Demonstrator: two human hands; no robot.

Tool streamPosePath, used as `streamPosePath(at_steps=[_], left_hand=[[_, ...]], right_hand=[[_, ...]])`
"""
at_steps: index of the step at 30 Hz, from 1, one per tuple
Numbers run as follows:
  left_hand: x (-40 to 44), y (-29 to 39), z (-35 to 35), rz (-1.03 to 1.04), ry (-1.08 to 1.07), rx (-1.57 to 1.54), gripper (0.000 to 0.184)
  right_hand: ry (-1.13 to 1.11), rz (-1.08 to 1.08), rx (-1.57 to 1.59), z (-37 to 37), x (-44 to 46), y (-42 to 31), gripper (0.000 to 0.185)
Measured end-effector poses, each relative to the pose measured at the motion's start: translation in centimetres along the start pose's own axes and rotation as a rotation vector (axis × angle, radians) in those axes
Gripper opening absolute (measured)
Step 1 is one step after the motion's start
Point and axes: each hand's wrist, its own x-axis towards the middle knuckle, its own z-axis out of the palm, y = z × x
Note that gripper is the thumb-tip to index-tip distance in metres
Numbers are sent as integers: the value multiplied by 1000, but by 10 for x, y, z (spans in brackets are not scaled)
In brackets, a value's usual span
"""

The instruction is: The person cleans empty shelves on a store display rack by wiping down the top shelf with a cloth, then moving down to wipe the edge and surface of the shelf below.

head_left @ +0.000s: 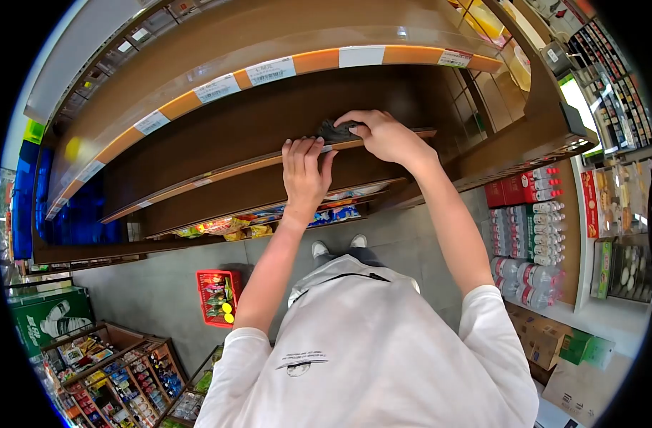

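A dark grey cloth lies bunched on a brown shelf, close to its front edge. My right hand is closed on the cloth, with fingers bent over its top and right side. Just left of it, my left hand curls its fingertips over the shelf's orange front strip, thumb beside a small label. The left fingertips are near the cloth; whether they touch it I cannot tell.
Above runs another shelf edge with price labels. Bagged snacks fill a lower shelf. A red basket with goods stands on the grey floor at left. Packs of bottles are stacked at right, and a wire side panel closes the shelf's right end.
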Motion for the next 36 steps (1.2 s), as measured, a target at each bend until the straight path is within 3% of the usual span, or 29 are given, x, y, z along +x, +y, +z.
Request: streamPosePath(at_steps=[3, 5, 8, 18, 29, 36], left_hand=[[0, 0, 0, -1, -2, -6, 48], [2, 0, 0, -1, 1, -12, 48], [2, 0, -2, 1, -3, -10, 48], [4, 2, -4, -13, -13, -2, 47], [3, 3, -2, -26, -9, -11, 46], [4, 4, -5, -28, -23, -1, 45]], right_hand=[[15, 9, -24, -7, -3, -4, 32], [-25, 129, 30, -12, -4, -5, 32], [44, 18, -12, -11, -6, 4, 31], [64, 25, -46, -24, -7, 27, 30], [35, 204, 24, -47, -1, 53, 27], [161, 353, 12, -50, -6, 51, 26]])
